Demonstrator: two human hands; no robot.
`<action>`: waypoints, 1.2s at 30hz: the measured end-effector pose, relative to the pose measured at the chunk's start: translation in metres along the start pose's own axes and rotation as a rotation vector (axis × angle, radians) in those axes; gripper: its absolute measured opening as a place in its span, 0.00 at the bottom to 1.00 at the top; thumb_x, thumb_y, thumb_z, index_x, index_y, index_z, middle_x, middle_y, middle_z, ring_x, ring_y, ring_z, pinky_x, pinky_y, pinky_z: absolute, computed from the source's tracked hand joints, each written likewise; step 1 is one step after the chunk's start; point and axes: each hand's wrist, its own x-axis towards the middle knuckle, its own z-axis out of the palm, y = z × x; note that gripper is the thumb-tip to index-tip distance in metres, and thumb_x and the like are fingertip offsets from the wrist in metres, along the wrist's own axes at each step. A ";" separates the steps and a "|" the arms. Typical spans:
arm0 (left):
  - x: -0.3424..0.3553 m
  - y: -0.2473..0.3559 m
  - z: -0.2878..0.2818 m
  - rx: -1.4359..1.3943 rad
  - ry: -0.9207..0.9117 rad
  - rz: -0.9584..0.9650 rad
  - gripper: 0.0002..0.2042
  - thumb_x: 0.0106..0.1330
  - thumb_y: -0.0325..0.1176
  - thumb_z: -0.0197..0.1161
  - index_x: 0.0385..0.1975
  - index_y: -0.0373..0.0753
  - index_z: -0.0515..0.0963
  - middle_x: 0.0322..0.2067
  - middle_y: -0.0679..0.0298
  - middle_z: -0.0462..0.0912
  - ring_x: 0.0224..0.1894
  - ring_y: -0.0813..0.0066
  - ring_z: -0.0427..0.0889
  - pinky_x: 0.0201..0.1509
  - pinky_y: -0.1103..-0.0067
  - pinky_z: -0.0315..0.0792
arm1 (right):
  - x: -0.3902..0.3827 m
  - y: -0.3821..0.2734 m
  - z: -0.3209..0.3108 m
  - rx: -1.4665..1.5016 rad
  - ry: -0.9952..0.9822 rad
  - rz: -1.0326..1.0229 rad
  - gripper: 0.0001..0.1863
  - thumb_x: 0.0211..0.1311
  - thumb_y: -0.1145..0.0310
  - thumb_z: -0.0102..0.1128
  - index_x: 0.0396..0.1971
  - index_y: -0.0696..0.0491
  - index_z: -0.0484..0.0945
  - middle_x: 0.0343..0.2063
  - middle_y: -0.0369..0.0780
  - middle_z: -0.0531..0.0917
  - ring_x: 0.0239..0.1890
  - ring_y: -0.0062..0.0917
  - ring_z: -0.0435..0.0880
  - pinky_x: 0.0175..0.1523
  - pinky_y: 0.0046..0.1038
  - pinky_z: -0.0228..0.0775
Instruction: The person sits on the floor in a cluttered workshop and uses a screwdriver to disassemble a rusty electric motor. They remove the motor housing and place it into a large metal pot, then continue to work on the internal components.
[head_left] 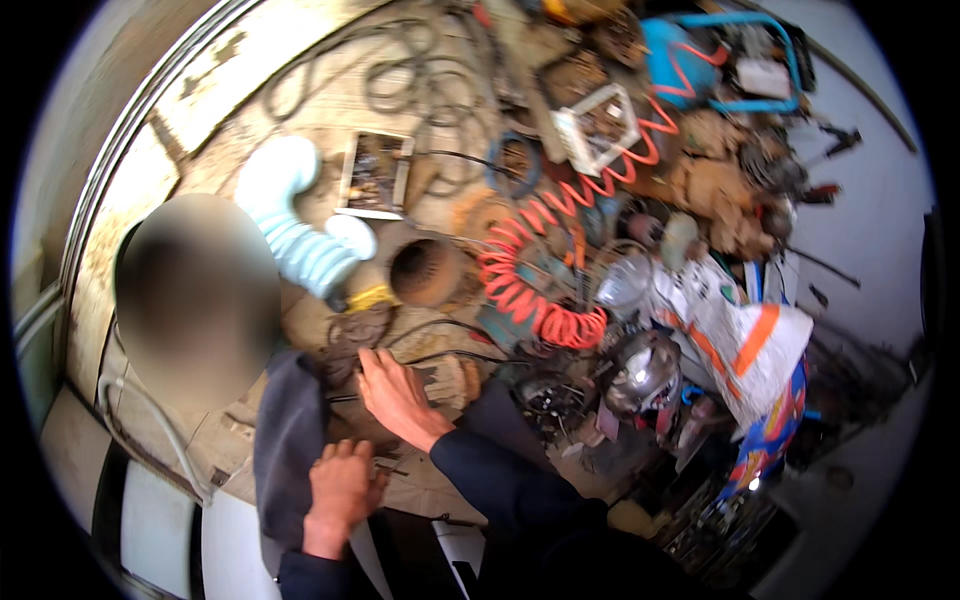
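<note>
Black cable (440, 357): runs on the cluttered bench just beyond our right fingertips, toward the orange coiled hose (530, 285).
Right hand (395, 395): fingers together and extended, flat on small dark parts; we grip nothing.
Left hand (340, 488): fingers curled loosely on the bench edge; what lies beneath, we cannot tell.
Surroundings: rusty round housing (425, 270), pale ribbed duct (300, 240).
Hazard: we judge that loose cables may snag our fingers and drag parts off.

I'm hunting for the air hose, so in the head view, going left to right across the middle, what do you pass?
Pale blue ribbed duct → rusty round housing → red coiled hose → shiny metal part → white and orange sack.
</note>
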 end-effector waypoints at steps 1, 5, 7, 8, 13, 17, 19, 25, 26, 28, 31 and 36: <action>0.004 0.005 0.004 -0.001 0.019 0.013 0.24 0.61 0.45 0.71 0.55 0.43 0.78 0.55 0.56 0.81 0.58 0.53 0.78 0.58 0.62 0.76 | -0.023 0.025 -0.015 0.012 0.029 0.065 0.19 0.65 0.70 0.61 0.54 0.59 0.74 0.43 0.54 0.81 0.40 0.53 0.84 0.42 0.48 0.77; 0.017 0.020 0.028 0.011 0.100 0.089 0.22 0.59 0.40 0.72 0.53 0.42 0.79 0.49 0.53 0.82 0.54 0.49 0.79 0.56 0.60 0.77 | -0.114 0.120 -0.060 0.138 0.109 0.323 0.20 0.64 0.70 0.63 0.54 0.61 0.76 0.45 0.57 0.83 0.45 0.54 0.83 0.48 0.48 0.77; 0.024 0.023 0.045 0.006 0.080 0.100 0.23 0.60 0.39 0.72 0.55 0.43 0.78 0.49 0.53 0.83 0.54 0.48 0.80 0.56 0.60 0.77 | -0.163 0.155 -0.082 0.185 0.133 0.432 0.21 0.64 0.69 0.64 0.54 0.62 0.76 0.44 0.58 0.83 0.46 0.54 0.83 0.49 0.47 0.77; 0.028 0.012 0.061 -0.027 0.090 0.096 0.23 0.59 0.38 0.72 0.55 0.43 0.78 0.49 0.52 0.83 0.54 0.47 0.81 0.55 0.60 0.77 | -0.179 0.170 -0.090 0.193 0.107 0.472 0.21 0.63 0.69 0.65 0.55 0.62 0.77 0.44 0.58 0.83 0.46 0.54 0.83 0.49 0.46 0.77; 0.028 -0.022 0.150 -0.578 0.017 0.044 0.20 0.63 0.32 0.73 0.53 0.30 0.80 0.48 0.50 0.87 0.52 0.65 0.86 0.57 0.72 0.78 | -0.291 0.256 -0.129 0.202 0.295 0.561 0.22 0.63 0.66 0.66 0.54 0.61 0.79 0.43 0.55 0.86 0.47 0.50 0.86 0.52 0.44 0.78; -0.020 0.046 0.141 -0.635 0.026 0.019 0.17 0.64 0.31 0.71 0.48 0.28 0.80 0.41 0.53 0.87 0.44 0.67 0.86 0.52 0.73 0.79 | -0.361 0.311 -0.145 0.256 0.407 0.706 0.19 0.61 0.66 0.67 0.50 0.60 0.82 0.36 0.52 0.87 0.41 0.46 0.88 0.46 0.41 0.80; -0.037 0.071 0.139 -0.614 0.072 0.036 0.16 0.65 0.32 0.70 0.46 0.27 0.81 0.38 0.54 0.87 0.40 0.69 0.85 0.48 0.73 0.79 | -0.382 0.333 -0.142 0.321 0.445 0.725 0.20 0.61 0.65 0.68 0.50 0.60 0.82 0.37 0.52 0.88 0.41 0.46 0.88 0.47 0.41 0.80; -0.044 0.091 0.155 -0.706 0.084 0.044 0.12 0.67 0.25 0.66 0.46 0.25 0.81 0.37 0.56 0.88 0.41 0.69 0.87 0.48 0.72 0.81 | -0.440 0.366 -0.110 0.415 0.526 0.774 0.18 0.62 0.60 0.66 0.44 0.60 0.83 0.37 0.54 0.86 0.42 0.51 0.85 0.47 0.45 0.78; -0.043 0.084 0.153 -0.731 0.063 0.047 0.12 0.67 0.24 0.67 0.47 0.25 0.81 0.37 0.57 0.88 0.42 0.70 0.87 0.49 0.72 0.81 | -0.451 0.363 -0.102 0.434 0.554 0.771 0.18 0.62 0.59 0.66 0.42 0.59 0.83 0.35 0.54 0.86 0.41 0.51 0.85 0.46 0.46 0.77; -0.046 0.097 0.151 -0.609 0.056 0.087 0.10 0.67 0.27 0.66 0.44 0.28 0.81 0.39 0.50 0.87 0.40 0.59 0.88 0.44 0.68 0.81 | -0.473 0.364 -0.081 0.530 0.495 0.835 0.17 0.60 0.58 0.67 0.37 0.57 0.82 0.32 0.53 0.85 0.39 0.52 0.84 0.44 0.49 0.76; -0.047 0.114 0.142 -0.146 0.135 0.245 0.16 0.67 0.33 0.68 0.51 0.32 0.81 0.39 0.53 0.87 0.38 0.65 0.86 0.41 0.72 0.79 | -0.505 0.373 -0.015 0.560 0.563 0.857 0.16 0.56 0.58 0.68 0.38 0.55 0.84 0.23 0.45 0.87 0.30 0.41 0.88 0.42 0.41 0.80; -0.044 0.112 0.130 -0.170 0.189 0.255 0.12 0.68 0.32 0.67 0.47 0.32 0.83 0.34 0.56 0.88 0.35 0.69 0.85 0.41 0.74 0.79 | -0.544 0.366 0.081 0.368 0.609 0.751 0.07 0.54 0.64 0.64 0.27 0.50 0.87 0.36 0.44 0.85 0.43 0.43 0.84 0.48 0.47 0.76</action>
